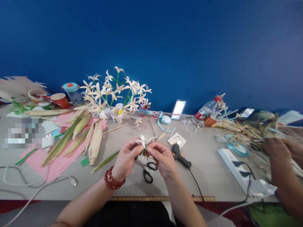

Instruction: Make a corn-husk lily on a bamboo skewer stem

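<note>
Both my hands meet over the middle of the table, pinching a white artificial flower [143, 140] with a green stem base. My left hand [129, 155], with a red bead bracelet [113, 179] at the wrist, closes thumb and finger on its left side. From the other side my right hand [163, 157] grips the flower near its base. Black-handled scissors [148, 176] lie on the table just below my hands, their blades partly hidden. To the right of my right hand rests a black hot glue gun [180, 156] beside a small white card [177, 139].
Paper cups [116, 116] hold many finished-looking white flowers [113, 88] behind my hands. Corn husks [80, 126] cover pink paper [40, 162] at left. Rightward are a ribbon roll [165, 119], a bottle [205, 109], a power strip [239, 170] and another person's hands [276, 151].
</note>
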Demonstrator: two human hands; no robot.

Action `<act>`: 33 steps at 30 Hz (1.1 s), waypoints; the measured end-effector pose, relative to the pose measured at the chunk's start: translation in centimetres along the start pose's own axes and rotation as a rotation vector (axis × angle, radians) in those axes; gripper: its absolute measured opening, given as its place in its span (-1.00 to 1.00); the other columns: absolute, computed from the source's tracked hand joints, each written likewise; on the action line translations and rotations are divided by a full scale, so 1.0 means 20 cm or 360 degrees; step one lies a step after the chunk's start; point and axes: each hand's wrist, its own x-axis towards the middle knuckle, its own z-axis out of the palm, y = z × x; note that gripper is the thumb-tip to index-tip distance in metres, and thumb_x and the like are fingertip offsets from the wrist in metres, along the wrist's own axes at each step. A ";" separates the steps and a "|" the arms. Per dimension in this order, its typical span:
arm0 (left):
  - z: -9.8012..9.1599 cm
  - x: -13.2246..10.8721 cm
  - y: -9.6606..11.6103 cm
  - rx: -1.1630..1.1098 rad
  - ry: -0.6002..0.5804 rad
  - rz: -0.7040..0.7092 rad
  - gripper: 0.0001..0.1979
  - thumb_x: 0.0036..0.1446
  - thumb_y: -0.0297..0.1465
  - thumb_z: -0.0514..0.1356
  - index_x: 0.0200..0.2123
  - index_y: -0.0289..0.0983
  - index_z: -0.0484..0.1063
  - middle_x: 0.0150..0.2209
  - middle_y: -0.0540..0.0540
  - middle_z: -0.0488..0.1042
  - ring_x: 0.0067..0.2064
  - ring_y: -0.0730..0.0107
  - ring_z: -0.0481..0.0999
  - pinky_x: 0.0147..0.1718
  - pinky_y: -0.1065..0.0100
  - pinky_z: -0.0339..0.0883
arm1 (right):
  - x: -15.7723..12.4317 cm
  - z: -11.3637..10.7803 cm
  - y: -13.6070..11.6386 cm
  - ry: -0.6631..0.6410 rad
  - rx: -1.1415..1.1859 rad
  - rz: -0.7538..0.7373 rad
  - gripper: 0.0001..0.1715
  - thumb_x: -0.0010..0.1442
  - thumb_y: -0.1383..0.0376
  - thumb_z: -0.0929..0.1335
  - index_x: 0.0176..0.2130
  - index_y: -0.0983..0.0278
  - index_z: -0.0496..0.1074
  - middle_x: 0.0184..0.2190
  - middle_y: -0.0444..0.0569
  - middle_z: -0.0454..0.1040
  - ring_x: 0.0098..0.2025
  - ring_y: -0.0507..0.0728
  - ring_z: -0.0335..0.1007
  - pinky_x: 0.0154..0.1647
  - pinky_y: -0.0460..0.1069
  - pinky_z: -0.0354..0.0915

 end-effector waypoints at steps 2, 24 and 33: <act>0.00 0.00 0.00 -0.0019 0.0009 -0.0008 -0.84 -0.07 -0.36 0.40 -0.43 -0.29 0.52 -0.48 0.02 0.46 -0.43 0.49 0.39 -0.40 0.45 0.29 | 0.00 0.00 -0.01 0.0007 0.0010 0.0035 -0.75 -0.03 0.15 0.53 -0.48 0.26 0.52 -0.55 -0.12 0.49 -0.48 0.06 0.36 -0.39 -0.05 0.33; -0.03 -0.01 0.02 0.0495 0.0046 0.0234 -0.90 0.08 -0.36 0.31 -0.40 -0.27 0.50 -0.41 0.00 0.45 -0.35 0.46 0.39 -0.33 0.48 0.27 | -0.03 0.07 -0.02 0.0317 -0.1205 -0.0949 -0.83 0.22 0.35 0.33 -0.43 0.23 0.41 -0.51 -0.11 0.44 -0.42 0.10 0.37 -0.32 -0.01 0.28; -0.01 -0.03 -0.01 0.0290 0.0151 0.0253 -0.92 0.02 -0.39 0.36 -0.39 -0.26 0.54 -0.33 -0.03 0.52 -0.26 0.42 0.47 -0.22 0.46 0.35 | -0.03 0.09 -0.01 0.0380 -0.1462 -0.1211 -0.88 0.21 0.43 0.34 -0.35 0.23 0.42 -0.46 -0.05 0.47 -0.37 0.14 0.36 -0.29 0.04 0.26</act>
